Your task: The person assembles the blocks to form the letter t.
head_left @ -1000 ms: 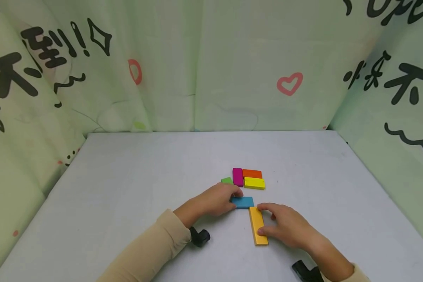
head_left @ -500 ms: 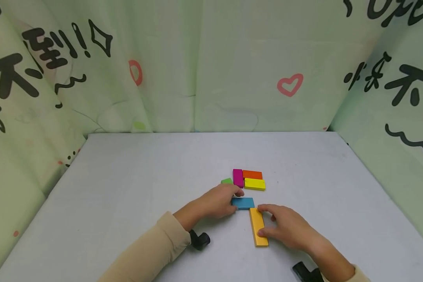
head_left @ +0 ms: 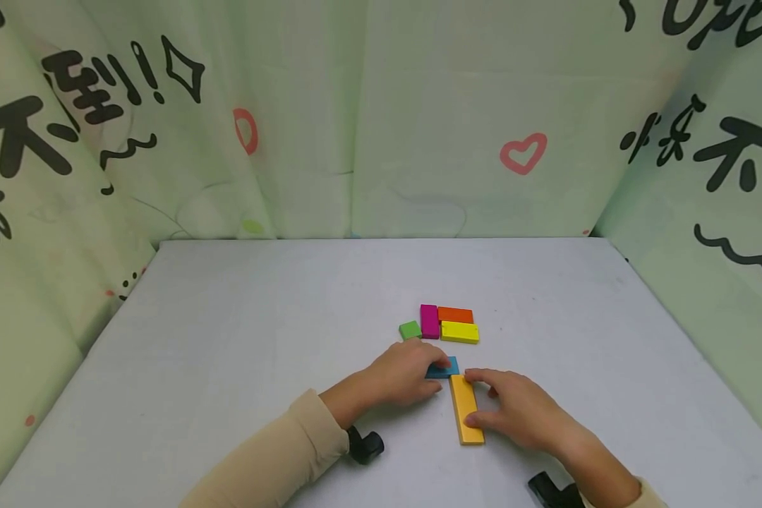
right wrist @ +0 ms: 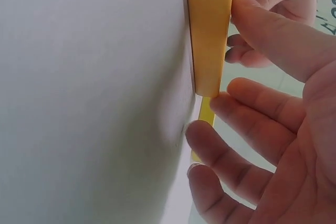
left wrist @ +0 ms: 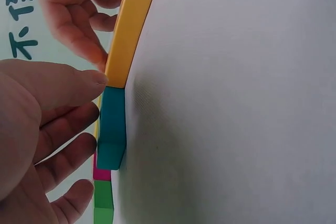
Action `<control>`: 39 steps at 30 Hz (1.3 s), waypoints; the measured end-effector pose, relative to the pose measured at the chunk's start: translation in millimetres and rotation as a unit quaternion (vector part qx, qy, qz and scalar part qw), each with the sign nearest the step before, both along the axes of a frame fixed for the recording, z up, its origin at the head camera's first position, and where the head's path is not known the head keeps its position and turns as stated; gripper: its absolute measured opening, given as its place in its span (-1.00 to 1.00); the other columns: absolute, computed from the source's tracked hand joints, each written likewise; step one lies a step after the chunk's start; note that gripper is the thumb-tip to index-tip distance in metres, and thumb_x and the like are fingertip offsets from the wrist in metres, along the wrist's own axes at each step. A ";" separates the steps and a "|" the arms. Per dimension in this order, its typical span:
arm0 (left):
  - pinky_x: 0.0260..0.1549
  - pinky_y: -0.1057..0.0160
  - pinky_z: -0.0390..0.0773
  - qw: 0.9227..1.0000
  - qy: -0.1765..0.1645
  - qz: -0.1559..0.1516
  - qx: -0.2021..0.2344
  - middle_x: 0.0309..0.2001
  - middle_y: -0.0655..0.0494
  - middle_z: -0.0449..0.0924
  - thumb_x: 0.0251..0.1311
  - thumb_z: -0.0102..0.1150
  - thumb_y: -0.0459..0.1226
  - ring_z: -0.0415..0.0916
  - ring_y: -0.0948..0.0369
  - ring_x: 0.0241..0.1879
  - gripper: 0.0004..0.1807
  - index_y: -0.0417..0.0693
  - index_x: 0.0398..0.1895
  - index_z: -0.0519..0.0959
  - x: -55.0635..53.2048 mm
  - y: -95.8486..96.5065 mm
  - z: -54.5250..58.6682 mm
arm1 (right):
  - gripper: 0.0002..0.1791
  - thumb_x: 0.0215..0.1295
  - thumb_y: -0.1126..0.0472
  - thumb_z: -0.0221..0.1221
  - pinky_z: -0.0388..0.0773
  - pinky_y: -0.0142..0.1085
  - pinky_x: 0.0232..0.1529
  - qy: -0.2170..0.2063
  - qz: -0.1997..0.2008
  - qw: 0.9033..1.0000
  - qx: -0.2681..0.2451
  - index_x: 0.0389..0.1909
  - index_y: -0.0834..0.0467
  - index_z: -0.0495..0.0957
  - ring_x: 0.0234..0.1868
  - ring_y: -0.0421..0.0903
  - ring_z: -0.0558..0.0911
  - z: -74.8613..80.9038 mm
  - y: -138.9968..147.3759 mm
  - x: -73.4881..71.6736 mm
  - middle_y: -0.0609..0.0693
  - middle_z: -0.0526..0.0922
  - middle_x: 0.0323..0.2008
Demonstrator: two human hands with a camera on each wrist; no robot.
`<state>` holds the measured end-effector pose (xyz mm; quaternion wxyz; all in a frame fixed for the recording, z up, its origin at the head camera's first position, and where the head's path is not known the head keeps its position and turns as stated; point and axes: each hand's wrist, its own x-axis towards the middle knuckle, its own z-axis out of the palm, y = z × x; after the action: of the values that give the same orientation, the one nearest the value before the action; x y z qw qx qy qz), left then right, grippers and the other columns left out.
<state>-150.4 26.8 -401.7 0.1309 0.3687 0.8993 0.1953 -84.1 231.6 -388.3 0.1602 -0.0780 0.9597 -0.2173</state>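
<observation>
My left hand [head_left: 406, 370] lies over the left part of a flat blue block [head_left: 442, 372]. Its fingertips rest on top of the block, and the thumb extends over the near side, toward the corner of a long orange-yellow block [head_left: 467, 413]. In the left wrist view the blue block [left wrist: 112, 124] and the orange-yellow block [left wrist: 131, 30] meet end to corner. My right hand [head_left: 521, 406] touches the orange-yellow block with thumb and index finger spread along its right side. The other fingers [right wrist: 247, 124] hang loosely around the block's near end.
Beyond the hands, a magenta block [head_left: 430, 322], an orange block [head_left: 455, 315] and a yellow block [head_left: 460, 332] sit grouped together. A small green block [head_left: 410, 329] stands at their left. The white table [head_left: 260, 296] is bordered by printed green curtains [head_left: 419, 141].
My left hand has slid right and slightly nearer, its thumb coming away from the blue block's near edge and uncovering more of the green block. The right hand and blocks stay put.
</observation>
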 end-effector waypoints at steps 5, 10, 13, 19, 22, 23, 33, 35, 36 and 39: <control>0.03 0.36 0.47 1.000 0.003 0.002 -0.001 0.02 0.26 0.63 0.28 0.34 -0.18 0.46 0.26 0.00 -0.65 0.02 0.12 0.65 0.7 0.6 -1.2 | -0.26 0.09 -0.14 0.45 0.56 -0.04 -0.04 0.029 0.003 1.000 -0.001 0.27 0.10 0.54 -0.09 -0.08 0.56 3.2 4.4 -1.7 -0.04 0.62 0.10; 0.01 0.38 0.48 1.000 0.001 0.015 0.015 -0.01 0.26 0.64 0.25 0.37 -0.15 0.47 0.27 -0.02 -0.63 0.00 0.10 0.65 2.2 2.5 -3.6 | -0.29 0.12 -0.09 0.44 0.59 0.05 -0.03 0.050 0.001 0.999 0.012 0.26 0.11 0.54 -0.04 0.03 0.59 9.0 10.4 -15.5 0.07 0.62 0.09; -0.03 0.41 0.49 0.998 -0.017 0.037 0.038 -0.06 0.25 0.64 0.21 0.41 -0.13 0.45 0.28 -0.05 -0.61 -0.02 0.07 0.65 4.1 4.3 -5.9 | -0.33 0.16 -0.02 0.43 0.58 0.08 -0.02 0.070 0.009 0.997 0.013 0.26 0.16 0.53 -0.02 0.09 0.60 10.3 14.1 -25.0 0.14 0.61 0.12; -0.09 0.40 0.49 0.996 -0.020 0.073 0.053 -0.15 0.30 0.61 0.14 0.45 -0.05 0.44 0.32 -0.11 -0.59 0.00 0.01 0.65 8.1 7.9 -6.8 | -0.45 0.22 0.11 0.39 0.51 0.18 0.06 0.108 0.008 0.994 0.034 0.20 0.25 0.55 0.06 0.23 0.58 7.2 16.3 -41.6 0.22 0.62 0.09; -0.08 0.36 0.49 0.995 -0.014 0.079 0.052 -0.17 0.31 0.61 0.13 0.46 -0.02 0.44 0.31 -0.10 -0.58 0.01 0.00 0.65 9.6 9.3 -6.6 | -0.48 0.24 0.14 0.38 0.47 0.20 0.10 0.118 0.002 0.992 0.043 0.17 0.27 0.56 0.11 0.27 0.55 5.8 17.8 -48.3 0.25 0.62 0.09; -0.09 0.34 0.49 0.995 -0.013 0.080 0.053 -0.18 0.31 0.61 0.12 0.46 -0.02 0.44 0.31 -0.11 -0.58 0.01 -0.01 0.66 9.8 9.8 -6.5 | -0.49 0.24 0.14 0.38 0.46 0.20 0.11 0.120 0.000 0.992 0.044 0.17 0.27 0.56 0.12 0.28 0.55 5.6 18.3 -50.5 0.26 0.62 0.09; -0.11 0.30 0.48 0.995 -0.009 0.088 0.052 -0.22 0.35 0.59 0.09 0.47 0.02 0.42 0.31 -0.10 -0.56 0.04 -0.02 0.66 12.4 14.4 -6.9 | -0.50 0.27 0.16 0.35 0.40 0.21 0.18 0.112 0.011 0.993 0.045 0.17 0.29 0.54 0.17 0.29 0.50 4.1 18.0 -69.8 0.27 0.58 0.14; -0.11 0.30 0.48 0.995 -0.004 0.090 0.046 -0.22 0.36 0.58 0.08 0.47 0.04 0.42 0.31 -0.10 -0.55 0.05 -0.02 0.66 13.5 15.3 -6.2 | -0.51 0.27 0.17 0.34 0.39 0.21 0.19 0.109 0.012 0.993 0.045 0.17 0.30 0.54 0.17 0.29 0.50 3.0 17.7 -72.5 0.27 0.59 0.13; -0.12 0.30 0.48 0.995 -0.002 0.091 0.044 -0.22 0.36 0.58 0.08 0.47 0.04 0.41 0.31 -0.10 -0.54 0.05 -0.02 0.66 13.9 15.8 -6.4 | -0.51 0.27 0.18 0.34 0.39 0.21 0.19 0.107 0.012 0.993 0.044 0.17 0.30 0.54 0.17 0.29 0.51 2.4 17.7 -73.6 0.27 0.59 0.13; -0.14 0.28 0.46 0.995 0.008 0.094 0.038 -0.22 0.37 0.58 0.07 0.47 0.06 0.41 0.31 -0.09 -0.53 0.07 -0.02 0.65 14.8 17.4 -7.4 | -0.52 0.27 0.19 0.34 0.40 0.20 0.19 0.104 0.010 0.994 0.044 0.16 0.31 0.55 0.16 0.28 0.51 0.1 18.0 -76.6 0.27 0.60 0.12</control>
<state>-135.6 44.2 -409.1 0.0905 0.2890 0.9230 0.2373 -160.7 249.6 -388.2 0.0646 -0.1028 0.9789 -0.1643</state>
